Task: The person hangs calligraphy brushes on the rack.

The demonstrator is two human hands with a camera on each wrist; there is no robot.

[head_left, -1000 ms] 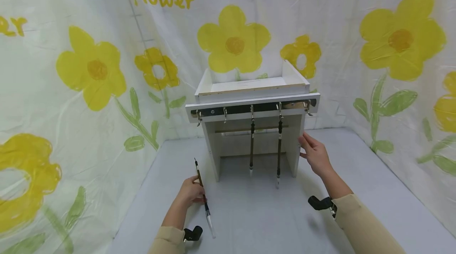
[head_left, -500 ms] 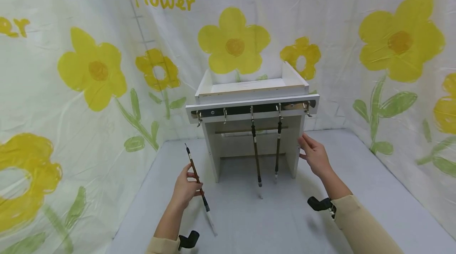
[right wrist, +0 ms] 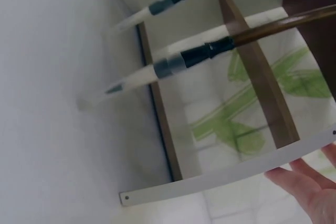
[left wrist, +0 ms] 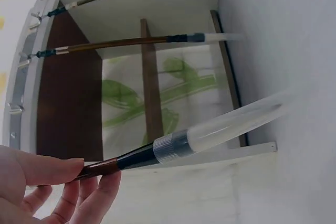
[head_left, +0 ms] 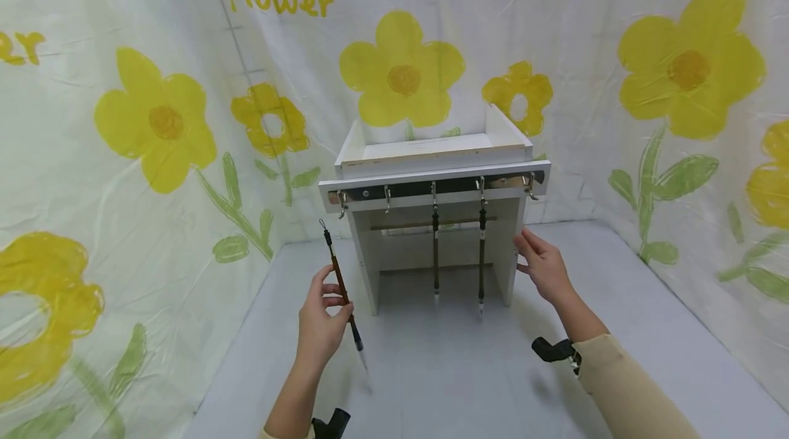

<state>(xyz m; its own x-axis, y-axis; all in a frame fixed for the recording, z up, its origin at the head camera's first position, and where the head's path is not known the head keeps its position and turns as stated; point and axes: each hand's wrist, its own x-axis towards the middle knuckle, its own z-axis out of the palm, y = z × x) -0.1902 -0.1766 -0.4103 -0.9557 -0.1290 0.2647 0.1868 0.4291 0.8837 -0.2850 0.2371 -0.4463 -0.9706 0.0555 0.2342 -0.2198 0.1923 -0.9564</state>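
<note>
In the head view my left hand (head_left: 322, 329) pinches a calligraphy brush (head_left: 335, 264) by its brown handle. The brush tilts, its hanging loop up and its clear-capped tip down; the left wrist view shows the cap (left wrist: 231, 127) close. A white wooden rack (head_left: 434, 185) stands ahead with a row of metal hooks. From its middle hook hangs one brush (head_left: 435, 254), and from the hook to the right another brush (head_left: 481, 257). My right hand (head_left: 545, 266) touches the rack's right side panel with fairly straight fingers (right wrist: 294, 182).
The rack stands on a pale table (head_left: 444, 384). Around it hangs a white curtain (head_left: 555, 28) painted with yellow flowers. An open tray-like top (head_left: 431, 146) forms the rack's upper part. The leftmost hook (head_left: 342, 203) carries nothing.
My left hand has risen toward the rack with the brush, its loop end nearing the left hooks. The hanging brushes swung and now hang nearly straight. My right hand has stayed at the side panel.
</note>
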